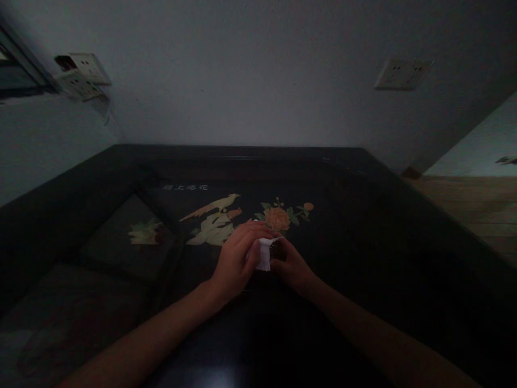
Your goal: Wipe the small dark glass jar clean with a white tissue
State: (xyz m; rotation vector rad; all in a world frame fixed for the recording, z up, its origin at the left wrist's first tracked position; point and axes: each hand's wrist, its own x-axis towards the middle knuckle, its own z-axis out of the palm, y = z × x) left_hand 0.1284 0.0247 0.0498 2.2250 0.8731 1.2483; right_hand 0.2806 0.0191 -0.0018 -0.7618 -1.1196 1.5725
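Close together over the middle of a glossy black tabletop [315, 328], my two hands meet around a small white paper-like piece [264, 256]. My left hand [236, 258] is closed on it, with the thumb along its left side and the fingers reaching over the far side. My right hand [297, 269] is at its right edge, thumb and fingers curled around a small dark spot. What lies in that right grip is too dark to make out. Dim light hides whether the white piece is folded paper, cloth or a small box.
Beyond my hands, the tabletop carries an inlaid bird [216, 207] and an orange flower [277, 218]. A pale wall [242, 81] rises behind it. Sockets [404, 74] are at right, and a power strip [81, 85] at left. Wooden floor [476, 207] shows at right.
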